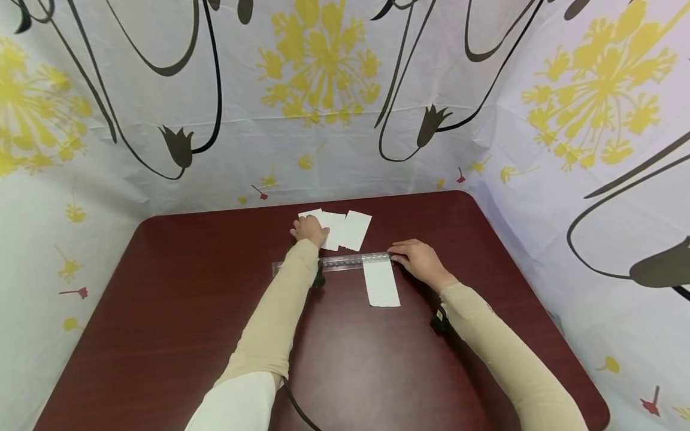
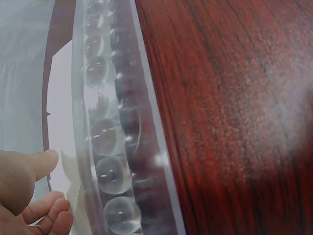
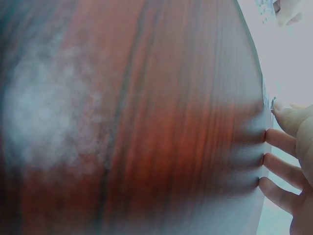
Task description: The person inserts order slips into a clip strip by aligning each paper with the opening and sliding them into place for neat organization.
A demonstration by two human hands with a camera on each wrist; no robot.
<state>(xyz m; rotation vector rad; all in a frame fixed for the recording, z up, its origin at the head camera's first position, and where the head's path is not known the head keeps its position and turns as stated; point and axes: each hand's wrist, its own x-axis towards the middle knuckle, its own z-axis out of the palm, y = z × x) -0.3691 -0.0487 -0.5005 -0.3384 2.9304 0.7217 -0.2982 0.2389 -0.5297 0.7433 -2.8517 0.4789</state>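
My left hand [image 1: 311,230] rests on the leftmost of a few white cards [image 1: 357,230] at the back of the table; its fingertips touch the card [image 2: 61,127] in the left wrist view. A clear plastic strip [image 1: 345,262] with a row of round bubbles lies across the table in front of these cards. One more white card [image 1: 383,286] lies at the strip's right end, its top overlapped by the clear plastic. At that end my right hand [image 1: 423,260] holds the strip between thumb and forefinger. The other fingertips [image 3: 281,142] touch the tabletop.
The dark red wooden table [image 1: 178,311] has rounded back corners. Behind and beside it hangs a white flowered cloth [image 1: 318,161]. A black cable [image 1: 296,404] runs below my left sleeve, and a dark wrist device [image 1: 441,323] sits at my right cuff.
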